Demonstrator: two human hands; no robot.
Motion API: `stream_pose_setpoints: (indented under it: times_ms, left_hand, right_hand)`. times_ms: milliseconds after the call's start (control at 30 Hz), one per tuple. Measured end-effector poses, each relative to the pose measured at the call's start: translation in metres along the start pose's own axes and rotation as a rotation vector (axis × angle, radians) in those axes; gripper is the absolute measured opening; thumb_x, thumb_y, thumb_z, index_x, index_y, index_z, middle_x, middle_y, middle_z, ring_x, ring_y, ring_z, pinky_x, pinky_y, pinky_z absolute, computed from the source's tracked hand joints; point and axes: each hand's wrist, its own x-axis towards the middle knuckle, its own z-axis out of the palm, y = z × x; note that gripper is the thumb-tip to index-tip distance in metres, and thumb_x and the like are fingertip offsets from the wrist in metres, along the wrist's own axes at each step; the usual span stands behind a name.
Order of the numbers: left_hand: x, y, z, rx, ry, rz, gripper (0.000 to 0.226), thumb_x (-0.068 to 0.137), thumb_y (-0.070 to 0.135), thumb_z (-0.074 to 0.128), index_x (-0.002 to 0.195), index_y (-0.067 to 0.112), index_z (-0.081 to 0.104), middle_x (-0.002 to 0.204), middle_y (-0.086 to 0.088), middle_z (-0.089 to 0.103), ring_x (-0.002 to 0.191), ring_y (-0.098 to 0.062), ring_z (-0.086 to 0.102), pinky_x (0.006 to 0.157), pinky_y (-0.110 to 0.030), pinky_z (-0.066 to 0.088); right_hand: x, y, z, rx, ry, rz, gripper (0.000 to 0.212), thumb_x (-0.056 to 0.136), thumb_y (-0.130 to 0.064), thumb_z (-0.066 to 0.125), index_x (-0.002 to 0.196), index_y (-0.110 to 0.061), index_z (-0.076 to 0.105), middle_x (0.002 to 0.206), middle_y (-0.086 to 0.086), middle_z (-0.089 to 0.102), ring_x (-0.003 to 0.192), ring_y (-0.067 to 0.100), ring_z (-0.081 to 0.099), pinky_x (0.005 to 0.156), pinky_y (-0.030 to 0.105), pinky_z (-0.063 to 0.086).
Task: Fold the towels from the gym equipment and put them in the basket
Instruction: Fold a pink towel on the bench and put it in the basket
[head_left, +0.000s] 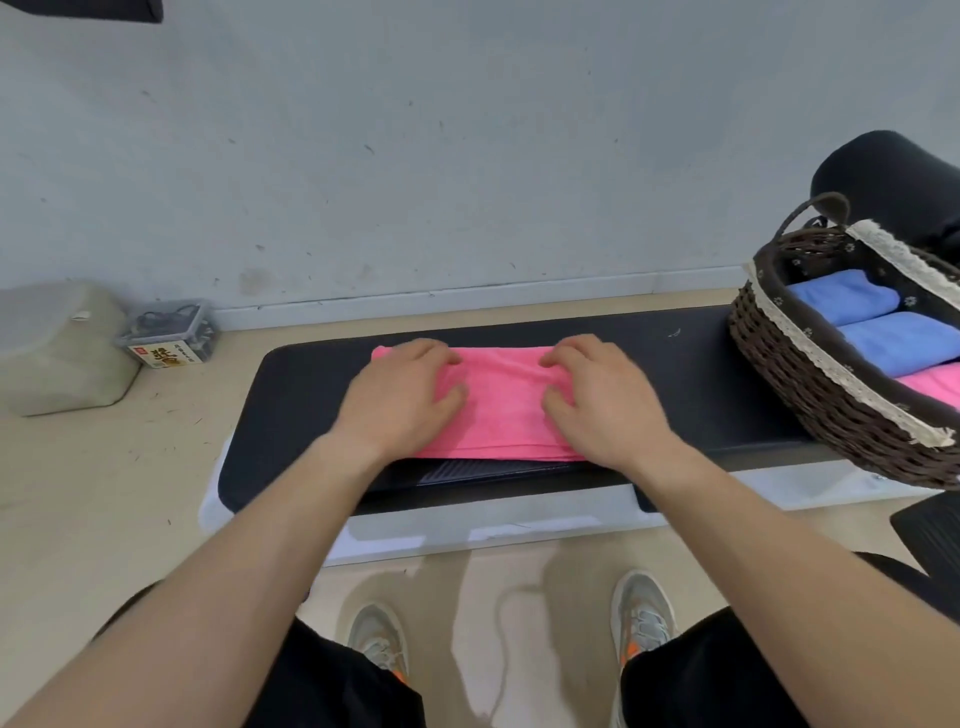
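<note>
A folded pink towel (498, 405) lies flat on the black padded bench (691, 374) in front of me. My left hand (400, 395) lies on the towel's left end and my right hand (602, 400) on its right end. The fingers of both hands are bent and their tips dig into the cloth, which wrinkles near the far edge between them. A dark wicker basket (795, 379) with a lace-trimmed liner stands on the bench's right end. It holds two folded blue towels (883, 327) and a pink towel (935, 389).
On the floor at the left stand a pale plastic container (62, 348) and a small clear box (169, 332), close to the wall. A black padded roller (893, 176) rises behind the basket. My feet (379, 639) are on the floor below the bench's white base.
</note>
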Motion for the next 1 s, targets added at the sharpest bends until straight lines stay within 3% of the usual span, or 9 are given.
stream_pose_setpoints:
  times_ms: [100, 200, 300, 400, 567, 833, 933, 1000]
  left_hand:
    - [0.017, 0.018, 0.022, 0.038, -0.124, -0.013, 0.061, 0.101, 0.049, 0.038, 0.155, 0.021, 0.029, 0.164, -0.001, 0.023, 0.152, -0.021, 0.015, 0.121, -0.041, 0.018]
    - [0.022, 0.010, 0.039, 0.078, -0.191, -0.066, 0.071, 0.102, 0.056, 0.026, 0.159, 0.020, 0.007, 0.167, 0.000, 0.000, 0.154, -0.018, -0.003, 0.124, -0.045, 0.004]
    - [0.021, -0.014, 0.043, 0.124, -0.209, -0.137, 0.080, 0.098, 0.065, 0.016, 0.159, 0.017, -0.004, 0.166, 0.000, -0.009, 0.153, -0.017, -0.009, 0.124, -0.046, -0.001]
    - [0.017, -0.041, 0.042, 0.094, -0.213, -0.248, 0.086, 0.093, 0.072, 0.011, 0.159, 0.019, -0.006, 0.166, 0.000, -0.014, 0.153, -0.018, -0.011, 0.124, -0.047, -0.001]
    - [0.008, -0.040, 0.041, 0.110, -0.222, -0.281, 0.083, 0.094, 0.071, 0.008, 0.159, 0.021, -0.006, 0.165, -0.001, -0.016, 0.153, -0.021, -0.011, 0.124, -0.049, -0.002]
    - [-0.009, -0.030, 0.034, 0.122, -0.236, -0.313, 0.080, 0.095, 0.070, 0.014, 0.159, 0.022, 0.005, 0.167, -0.001, -0.003, 0.154, -0.024, -0.005, 0.123, -0.051, 0.002]
    - [-0.008, -0.032, 0.024, 0.025, -0.150, -0.359, 0.068, 0.100, 0.056, 0.030, 0.157, 0.019, 0.020, 0.164, -0.003, 0.019, 0.151, -0.026, 0.019, 0.120, -0.048, 0.022]
    - [-0.005, -0.032, 0.015, -0.047, -0.040, -0.445, 0.053, 0.102, 0.039, 0.035, 0.152, 0.019, 0.033, 0.155, -0.004, 0.038, 0.140, -0.028, 0.037, 0.106, -0.048, 0.039]
  right_hand:
    - [0.012, -0.018, 0.030, -0.024, -0.169, 0.011, 0.064, 0.098, -0.041, 0.043, 0.154, -0.012, 0.031, 0.162, 0.010, 0.025, 0.149, 0.027, 0.024, 0.121, 0.038, 0.019]
    - [0.014, -0.012, 0.052, -0.104, -0.272, 0.047, 0.077, 0.100, -0.057, 0.025, 0.160, -0.013, 0.003, 0.167, 0.008, -0.005, 0.154, 0.022, -0.005, 0.125, 0.043, 0.001]
    - [0.011, 0.007, 0.050, -0.189, -0.319, 0.087, 0.084, 0.096, -0.068, 0.014, 0.159, -0.017, -0.007, 0.165, 0.007, -0.017, 0.153, 0.021, -0.015, 0.124, 0.043, -0.006]
    - [0.007, 0.025, 0.041, -0.200, -0.327, 0.174, 0.088, 0.093, -0.072, 0.011, 0.159, -0.018, -0.009, 0.165, 0.009, -0.018, 0.152, 0.023, -0.018, 0.124, 0.044, -0.006]
    - [0.005, 0.032, 0.037, -0.191, -0.340, 0.223, 0.090, 0.092, -0.073, 0.011, 0.158, -0.016, -0.012, 0.164, 0.010, -0.020, 0.152, 0.023, -0.019, 0.124, 0.044, -0.005]
    - [0.004, 0.041, 0.022, -0.186, -0.328, 0.236, 0.087, 0.095, -0.068, 0.020, 0.159, -0.013, -0.003, 0.167, 0.007, -0.010, 0.154, 0.021, -0.008, 0.125, 0.047, 0.001]
    - [0.007, 0.028, 0.019, -0.180, -0.227, 0.120, 0.080, 0.097, -0.062, 0.027, 0.159, -0.014, 0.010, 0.167, 0.005, 0.002, 0.154, 0.020, -0.001, 0.125, 0.046, 0.003]
    - [0.010, 0.009, 0.019, -0.106, -0.204, 0.003, 0.072, 0.097, -0.058, 0.035, 0.156, -0.018, 0.024, 0.167, 0.002, 0.011, 0.154, 0.020, 0.006, 0.124, 0.044, 0.007]
